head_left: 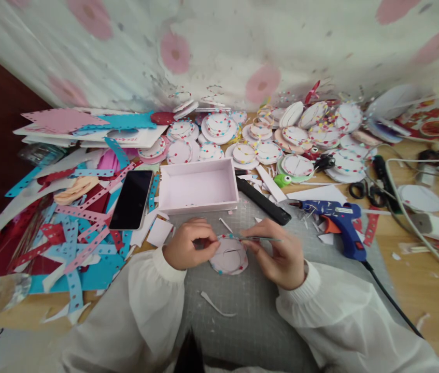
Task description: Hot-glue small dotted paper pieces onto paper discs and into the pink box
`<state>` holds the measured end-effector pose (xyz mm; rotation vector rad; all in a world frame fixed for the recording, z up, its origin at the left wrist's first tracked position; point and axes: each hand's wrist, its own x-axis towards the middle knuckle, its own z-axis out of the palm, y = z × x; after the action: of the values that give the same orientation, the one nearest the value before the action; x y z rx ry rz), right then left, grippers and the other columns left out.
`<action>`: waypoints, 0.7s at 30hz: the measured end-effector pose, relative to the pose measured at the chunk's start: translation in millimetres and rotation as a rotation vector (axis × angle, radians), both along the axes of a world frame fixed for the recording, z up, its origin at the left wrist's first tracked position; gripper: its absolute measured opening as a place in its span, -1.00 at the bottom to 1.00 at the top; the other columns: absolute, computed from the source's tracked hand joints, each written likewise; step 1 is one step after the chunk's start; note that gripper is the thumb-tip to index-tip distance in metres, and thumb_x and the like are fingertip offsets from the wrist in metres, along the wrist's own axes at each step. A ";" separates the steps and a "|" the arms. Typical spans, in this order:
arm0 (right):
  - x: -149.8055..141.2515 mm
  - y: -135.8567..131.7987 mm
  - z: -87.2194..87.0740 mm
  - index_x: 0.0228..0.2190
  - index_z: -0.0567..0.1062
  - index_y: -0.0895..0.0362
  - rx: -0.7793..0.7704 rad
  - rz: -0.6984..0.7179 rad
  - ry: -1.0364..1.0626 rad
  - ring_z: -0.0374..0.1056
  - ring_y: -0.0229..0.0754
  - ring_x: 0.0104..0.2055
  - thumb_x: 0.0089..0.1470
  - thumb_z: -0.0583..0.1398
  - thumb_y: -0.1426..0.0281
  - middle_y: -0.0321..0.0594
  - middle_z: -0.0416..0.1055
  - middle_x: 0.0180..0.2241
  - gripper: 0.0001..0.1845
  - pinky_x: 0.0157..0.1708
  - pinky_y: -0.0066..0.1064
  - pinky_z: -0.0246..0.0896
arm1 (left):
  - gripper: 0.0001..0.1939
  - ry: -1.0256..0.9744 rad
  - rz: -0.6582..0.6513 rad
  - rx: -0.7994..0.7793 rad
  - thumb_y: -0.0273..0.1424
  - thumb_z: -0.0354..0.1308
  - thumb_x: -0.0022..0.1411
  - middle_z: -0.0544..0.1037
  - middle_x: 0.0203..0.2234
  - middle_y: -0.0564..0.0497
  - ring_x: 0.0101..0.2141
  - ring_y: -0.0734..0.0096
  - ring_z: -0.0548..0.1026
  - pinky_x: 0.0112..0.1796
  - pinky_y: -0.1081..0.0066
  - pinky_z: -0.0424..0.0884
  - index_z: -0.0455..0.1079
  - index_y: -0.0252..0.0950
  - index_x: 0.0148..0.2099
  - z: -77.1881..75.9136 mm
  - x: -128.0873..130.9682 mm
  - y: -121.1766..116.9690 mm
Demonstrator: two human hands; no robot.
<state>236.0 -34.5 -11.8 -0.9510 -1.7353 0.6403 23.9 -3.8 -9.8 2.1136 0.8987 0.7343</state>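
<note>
A small round white paper disc [229, 259], ringed with tiny red and blue beads or stars on a thin strand, lies on the grey cutting mat [258, 326]. At its upper left edge, my left hand [192, 243] is closed in a pinch on the rim. My right hand [277, 254] grips a slim metal tool that looks like tweezers [262, 239], its tip close to the disc's upper right rim. What the tip touches is too small to tell. A narrow white paper strip [217, 305] rests below the disc.
Behind my hands stand an open white box [199, 186] and a black utility knife [264, 201]. A blue glue gun [336, 217] with a cord lies to the right. Leftward are a phone [131, 199] and heaped paper scraps [75, 228]. Several decorated discs [219, 127] line the back.
</note>
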 end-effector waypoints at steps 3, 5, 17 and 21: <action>-0.3 -0.4 0.3 -0.24 0.49 0.06 0.007 0.012 -0.010 0.38 -0.20 -0.39 0.02 0.22 0.57 -0.21 0.50 -0.41 -0.75 -0.41 -0.34 0.31 | -0.76 -0.012 -0.011 0.006 -0.47 0.10 0.17 0.31 -0.71 0.08 -0.59 0.49 0.23 -0.47 0.41 0.20 0.31 -0.32 -0.56 -0.7 -0.1 0.2; -0.7 -0.9 -0.1 -0.23 0.49 0.06 0.015 0.019 -0.015 0.39 -0.21 -0.39 0.01 0.22 0.57 -0.22 0.50 -0.41 -0.74 -0.40 -0.35 0.32 | -0.76 -0.015 -0.018 0.011 -0.47 0.09 0.17 0.31 -0.71 0.08 -0.59 0.48 0.23 -0.47 0.41 0.21 0.31 -0.31 -0.55 -0.9 0.0 0.4; -0.7 -2.9 -0.7 -0.17 0.51 0.04 0.058 0.058 -0.065 0.40 -0.21 -0.38 0.03 0.19 0.57 -0.20 0.50 -0.39 -0.68 -0.42 -0.37 0.34 | -0.74 -0.006 -0.016 0.011 -0.45 0.08 0.19 0.31 -0.72 0.07 -0.59 0.48 0.23 -0.47 0.41 0.21 0.32 -0.32 -0.56 -1.6 0.6 0.5; 2.6 -1.4 -1.7 -0.22 0.51 0.05 0.001 0.027 0.013 0.40 -0.19 -0.39 0.02 0.21 0.54 -0.20 0.50 -0.40 -0.75 -0.41 -0.33 0.33 | -0.73 0.001 -0.003 -0.005 -0.44 0.08 0.20 0.32 -0.71 0.07 -0.59 0.47 0.24 -0.49 0.42 0.21 0.33 -0.32 -0.56 -1.0 0.6 0.4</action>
<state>238.5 -35.9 -13.5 -0.9218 -1.7397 0.6618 24.6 -3.3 -10.7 2.1106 0.8974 0.7288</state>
